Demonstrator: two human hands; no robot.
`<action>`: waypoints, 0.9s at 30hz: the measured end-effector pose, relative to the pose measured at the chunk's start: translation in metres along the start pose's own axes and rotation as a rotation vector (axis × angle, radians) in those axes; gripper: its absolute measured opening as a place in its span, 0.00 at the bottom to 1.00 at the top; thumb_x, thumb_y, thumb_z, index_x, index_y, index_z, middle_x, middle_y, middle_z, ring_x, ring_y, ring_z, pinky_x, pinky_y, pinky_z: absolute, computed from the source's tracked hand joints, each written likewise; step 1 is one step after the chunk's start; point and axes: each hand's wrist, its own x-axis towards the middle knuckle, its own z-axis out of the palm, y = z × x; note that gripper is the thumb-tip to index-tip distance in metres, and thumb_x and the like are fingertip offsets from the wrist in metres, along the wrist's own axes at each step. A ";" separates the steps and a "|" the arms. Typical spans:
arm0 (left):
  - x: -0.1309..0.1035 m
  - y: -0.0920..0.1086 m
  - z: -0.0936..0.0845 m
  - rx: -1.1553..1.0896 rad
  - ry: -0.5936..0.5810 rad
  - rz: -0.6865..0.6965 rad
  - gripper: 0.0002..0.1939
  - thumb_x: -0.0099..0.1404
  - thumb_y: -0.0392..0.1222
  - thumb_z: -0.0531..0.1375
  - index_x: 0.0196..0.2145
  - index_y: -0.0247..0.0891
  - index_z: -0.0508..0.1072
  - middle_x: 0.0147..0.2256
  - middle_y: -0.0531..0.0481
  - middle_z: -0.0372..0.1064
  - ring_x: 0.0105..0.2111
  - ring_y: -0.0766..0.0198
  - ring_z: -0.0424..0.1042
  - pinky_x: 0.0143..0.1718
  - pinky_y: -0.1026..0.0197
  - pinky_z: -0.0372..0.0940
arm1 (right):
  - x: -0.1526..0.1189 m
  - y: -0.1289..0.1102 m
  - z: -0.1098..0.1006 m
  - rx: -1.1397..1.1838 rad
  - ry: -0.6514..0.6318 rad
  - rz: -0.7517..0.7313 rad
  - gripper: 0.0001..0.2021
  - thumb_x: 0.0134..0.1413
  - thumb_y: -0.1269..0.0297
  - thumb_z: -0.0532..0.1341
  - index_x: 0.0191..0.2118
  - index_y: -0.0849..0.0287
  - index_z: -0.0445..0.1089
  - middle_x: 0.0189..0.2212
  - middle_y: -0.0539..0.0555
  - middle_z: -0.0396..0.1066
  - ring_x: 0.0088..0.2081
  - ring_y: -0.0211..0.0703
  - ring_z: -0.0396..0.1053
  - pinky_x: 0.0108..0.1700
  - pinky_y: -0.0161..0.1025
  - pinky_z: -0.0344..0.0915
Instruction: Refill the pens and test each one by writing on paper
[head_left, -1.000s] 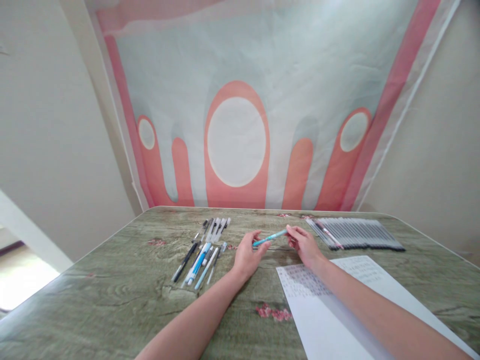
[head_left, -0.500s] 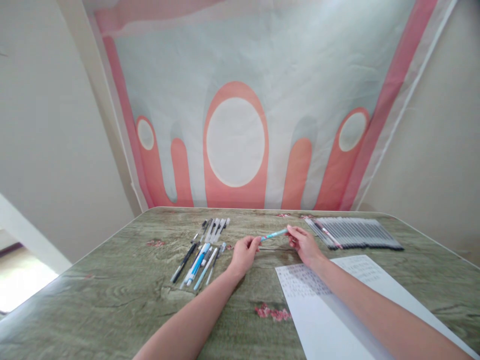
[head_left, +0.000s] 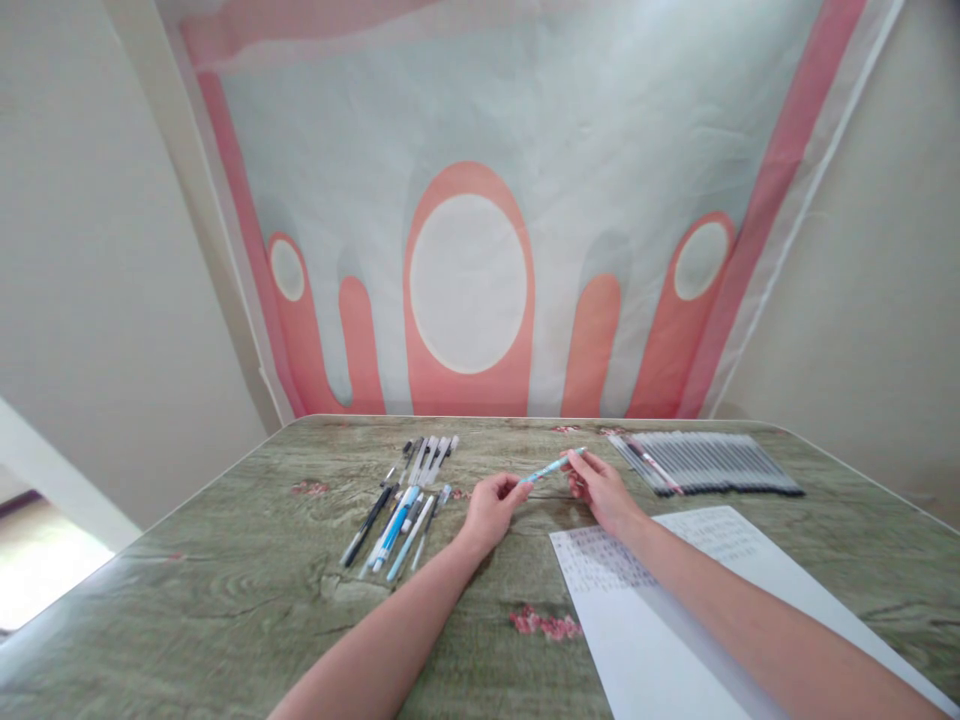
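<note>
A slim light-blue pen (head_left: 550,467) is held above the table between both hands, its right end tilted a little up. My left hand (head_left: 491,508) pinches its left end between thumb and fingers. At the other end, my right hand (head_left: 602,487) has its thumb and fingertips closed around the pen near its tip. Left of my left hand lies a loose group of pens, among them a blue-and-white pen (head_left: 396,528) and a black pen (head_left: 367,527). Written paper (head_left: 675,620) lies flat beneath my right forearm.
Several clear pen parts (head_left: 433,460) lie behind the loose pens. A neat row of transparent tubes with dark ends (head_left: 712,463) sits at the back right, a pink-marked pen (head_left: 654,462) among them. The wood-patterned table (head_left: 247,610) ends at a wall hanging.
The pen's right end has risen slightly, and my right hand has slid a little inward along it. My left hand keeps its pinch.
</note>
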 end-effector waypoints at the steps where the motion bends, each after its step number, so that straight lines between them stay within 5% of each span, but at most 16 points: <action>1: -0.001 0.002 0.000 -0.021 -0.034 -0.007 0.17 0.54 0.51 0.56 0.28 0.31 0.72 0.21 0.52 0.65 0.21 0.70 0.58 0.23 0.68 0.54 | 0.001 0.001 -0.001 0.010 0.009 0.003 0.17 0.39 0.51 0.63 0.32 0.60 0.69 0.24 0.49 0.66 0.20 0.31 0.58 0.19 0.29 0.54; 10: -0.005 0.014 -0.003 -0.221 -0.211 0.004 0.22 0.59 0.50 0.52 0.45 0.34 0.70 0.35 0.46 0.72 0.29 0.66 0.66 0.36 0.62 0.61 | 0.012 0.010 -0.014 0.047 0.097 0.013 0.17 0.37 0.50 0.64 0.30 0.58 0.69 0.21 0.48 0.65 0.18 0.32 0.58 0.17 0.31 0.55; 18: -0.006 0.015 -0.007 -0.314 -0.241 -0.061 0.23 0.57 0.53 0.55 0.43 0.33 0.72 0.32 0.46 0.72 0.28 0.67 0.65 0.34 0.64 0.60 | 0.005 -0.002 -0.009 0.057 -0.007 0.050 0.16 0.38 0.50 0.64 0.25 0.60 0.66 0.19 0.48 0.63 0.18 0.31 0.56 0.18 0.31 0.55; 27: -0.003 0.005 -0.006 -0.278 -0.121 -0.097 0.20 0.53 0.52 0.58 0.35 0.32 0.75 0.26 0.47 0.72 0.26 0.66 0.65 0.33 0.64 0.61 | 0.001 -0.006 -0.005 0.039 -0.042 0.047 0.17 0.37 0.50 0.64 0.24 0.59 0.64 0.18 0.45 0.61 0.18 0.30 0.55 0.19 0.30 0.53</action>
